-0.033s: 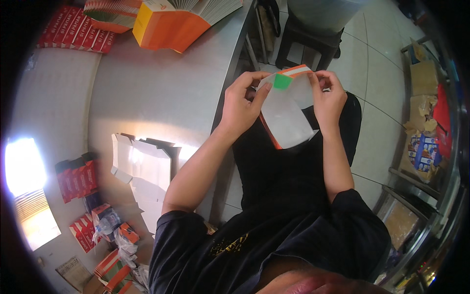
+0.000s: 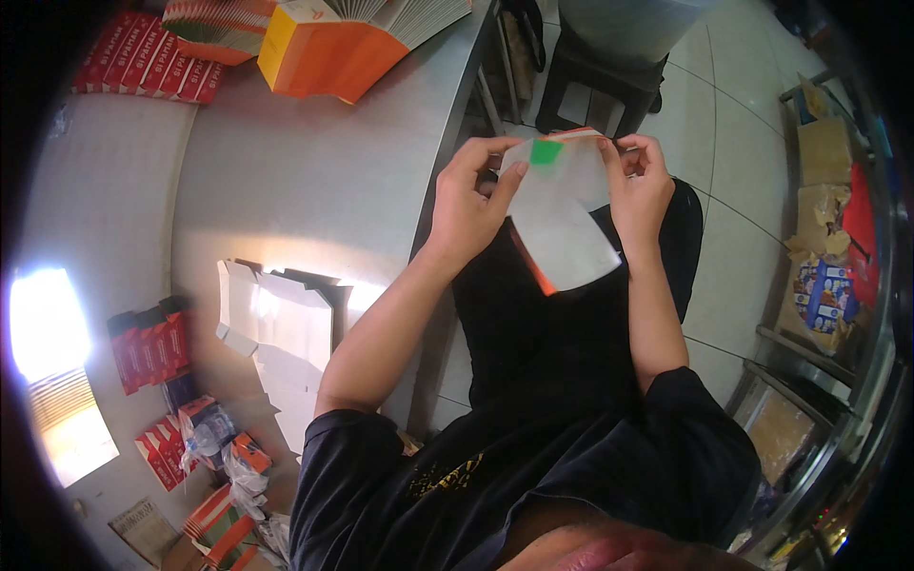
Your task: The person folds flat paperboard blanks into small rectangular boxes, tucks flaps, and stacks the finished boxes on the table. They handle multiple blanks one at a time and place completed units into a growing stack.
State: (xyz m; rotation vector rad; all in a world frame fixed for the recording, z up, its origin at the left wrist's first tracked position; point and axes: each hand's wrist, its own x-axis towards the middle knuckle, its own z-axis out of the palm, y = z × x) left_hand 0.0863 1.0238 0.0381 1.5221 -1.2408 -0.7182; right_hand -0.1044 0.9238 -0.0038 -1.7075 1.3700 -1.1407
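Note:
A folding paperboard carton (image 2: 562, 224), white inside with orange outer edges and a green patch near its top, hangs over my lap. My left hand (image 2: 473, 195) pinches its upper left corner, thumb on the near face and fingers behind. At the upper right corner, my right hand (image 2: 640, 186) grips the edge between thumb and fingers. Its lower part swings free above my dark trousers. The far side of the carton is hidden from view.
On the metal table (image 2: 305, 181) to my left lie flat white carton blanks (image 2: 286, 328). Fanned orange cartons (image 2: 333, 52) and a row of red boxes (image 2: 143, 57) stand at its far end. Beyond my lap is a dark stool (image 2: 600, 90); shelving with cardboard (image 2: 824, 152) lines the right.
The carton has tilted slightly; its orange-and-white top edge shows less, and its lower end has shifted a little right. Both hands keep their hold.

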